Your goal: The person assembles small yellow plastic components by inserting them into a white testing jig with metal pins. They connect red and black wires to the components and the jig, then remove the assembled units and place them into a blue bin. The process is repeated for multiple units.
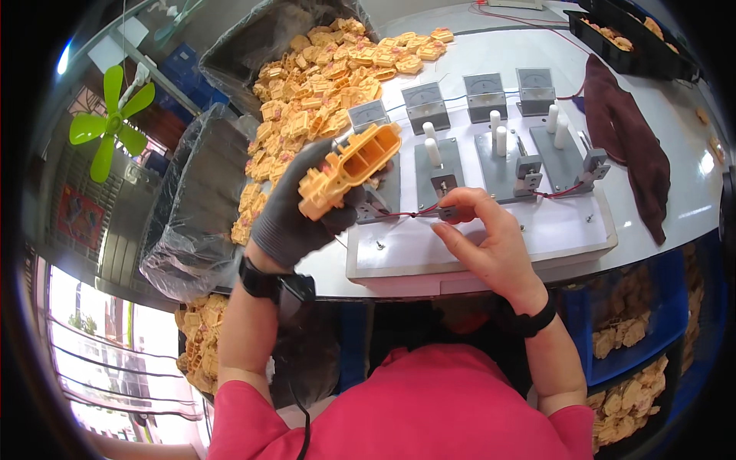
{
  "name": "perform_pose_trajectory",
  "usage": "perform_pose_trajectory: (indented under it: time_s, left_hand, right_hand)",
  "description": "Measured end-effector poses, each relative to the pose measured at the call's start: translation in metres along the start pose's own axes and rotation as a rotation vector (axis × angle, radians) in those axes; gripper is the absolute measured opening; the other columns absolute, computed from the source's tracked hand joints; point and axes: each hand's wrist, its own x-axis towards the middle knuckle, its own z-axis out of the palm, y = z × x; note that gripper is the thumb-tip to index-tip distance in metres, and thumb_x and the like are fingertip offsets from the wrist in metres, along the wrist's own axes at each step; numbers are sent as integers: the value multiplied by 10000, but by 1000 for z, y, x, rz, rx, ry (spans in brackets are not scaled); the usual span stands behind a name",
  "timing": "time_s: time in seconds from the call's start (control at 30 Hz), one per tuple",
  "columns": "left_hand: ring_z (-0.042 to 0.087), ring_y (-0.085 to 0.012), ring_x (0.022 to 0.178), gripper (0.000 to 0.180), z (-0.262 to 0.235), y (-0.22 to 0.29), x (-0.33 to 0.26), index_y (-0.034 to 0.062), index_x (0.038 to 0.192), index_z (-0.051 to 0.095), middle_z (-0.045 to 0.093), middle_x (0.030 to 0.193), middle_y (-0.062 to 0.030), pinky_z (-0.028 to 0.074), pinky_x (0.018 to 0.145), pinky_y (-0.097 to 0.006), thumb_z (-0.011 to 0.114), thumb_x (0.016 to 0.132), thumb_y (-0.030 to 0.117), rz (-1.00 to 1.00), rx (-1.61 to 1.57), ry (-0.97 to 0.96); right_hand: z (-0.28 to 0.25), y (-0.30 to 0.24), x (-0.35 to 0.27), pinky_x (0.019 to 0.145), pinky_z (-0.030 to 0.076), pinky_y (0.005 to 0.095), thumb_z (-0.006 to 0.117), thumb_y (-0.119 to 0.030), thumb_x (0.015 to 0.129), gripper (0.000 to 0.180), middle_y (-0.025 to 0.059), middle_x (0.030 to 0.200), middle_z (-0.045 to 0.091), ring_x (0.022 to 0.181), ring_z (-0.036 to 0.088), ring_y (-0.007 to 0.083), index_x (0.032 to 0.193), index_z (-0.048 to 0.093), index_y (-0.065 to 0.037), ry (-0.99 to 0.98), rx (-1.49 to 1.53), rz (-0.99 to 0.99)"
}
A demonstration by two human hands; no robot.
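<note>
My left hand point(287, 207), in a grey glove, grips a yellow plastic housing point(346, 170) with an open rectangular mouth facing up and right. It is held above the left part of a white board point(475, 268). My bare right hand point(491, 245) has its fingers curved and thumb apart, at the front of a grey test fixture point(452, 165) with white pegs point(432, 150). Its fingertips are beside a small grey block point(443, 184) on that fixture; whether they touch it I cannot tell. The leftmost fixture point(389, 188) is partly hidden behind the yellow housing.
Panel meters point(424, 103) stand behind the fixtures, joined by thin wires. A heap of yellow housings point(318, 84) spills from a plastic-lined bin at the far left. A dark maroon cloth point(625, 138) lies on the right, with black trays point(613, 38) behind. Blue bins point(640, 353) sit below the table.
</note>
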Motion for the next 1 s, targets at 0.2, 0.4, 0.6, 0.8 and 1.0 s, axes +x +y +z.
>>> perform_pose_trajectory:
  time_s: [0.2, 0.4, 0.6, 0.8, 1.0]
  left_hand:
    - [611, -181, 1139, 612, 38, 42, 53, -8, 1418, 466, 607, 1271, -135, 508, 944, -285, 637, 967, 370, 246, 1014, 217]
    - [588, -176, 1152, 689, 50, 35, 117, -45, 1443, 439, 598, 1299, -161, 476, 955, -272, 628, 970, 418, 13, 1549, 207]
    - [611, -181, 1071, 710, 65, 28, 98, -35, 1464, 414, 621, 1240, -154, 526, 839, -279, 563, 988, 470, 70, 1867, 30]
    - [584, -270, 1078, 616, 56, 18, 101, 59, 1483, 436, 638, 1160, -172, 463, 928, -337, 469, 1021, 466, -125, 2067, -140]
    - [559, -252, 1169, 582, 43, 27, 87, 55, 1464, 462, 623, 1277, -145, 427, 1001, -340, 513, 1017, 425, 42, 1883, -76]
  right_hand:
    - [0, -1, -1, 822, 495, 295, 740, -86, 859, 309, 58, 1004, 668, 889, 619, 156, 1139, 619, -42, 17, -1, -34]
    - [2, -3, -3, 805, 515, 321, 724, -108, 860, 293, 97, 1018, 648, 869, 626, 205, 1126, 624, -33, 17, 23, -44]
    - [-2, 0, -2, 819, 513, 300, 753, -84, 838, 334, 65, 1017, 650, 889, 631, 163, 1144, 622, -45, -6, 20, -41]
    - [-1, 1, -2, 815, 514, 317, 753, -93, 835, 336, 80, 1025, 652, 887, 631, 185, 1140, 622, -44, -5, 0, -53]
    - [7, 1, -2, 806, 502, 333, 727, -100, 856, 395, 109, 1044, 625, 908, 614, 225, 1213, 568, -42, 151, -105, -32]
